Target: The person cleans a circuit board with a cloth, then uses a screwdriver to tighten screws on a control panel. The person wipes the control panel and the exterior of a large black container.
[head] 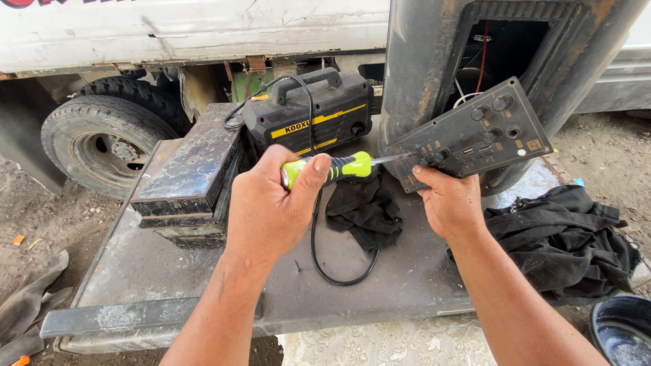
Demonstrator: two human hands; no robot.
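Observation:
My left hand is closed around the green and black handle of a screwdriver. Its metal shaft points right, with the tip at the lower left part of a black control panel that has knobs and small switches. My right hand grips the panel's bottom edge and holds it tilted in front of an open cavity in a large dark speaker cabinet. Red and white wires run from the cavity toward the back of the panel.
A black and yellow boxy machine with a handle and a black cable stands on a scuffed metal platform. A dark metal box lies at left, dark cloths in the middle and at right. A truck wheel is behind.

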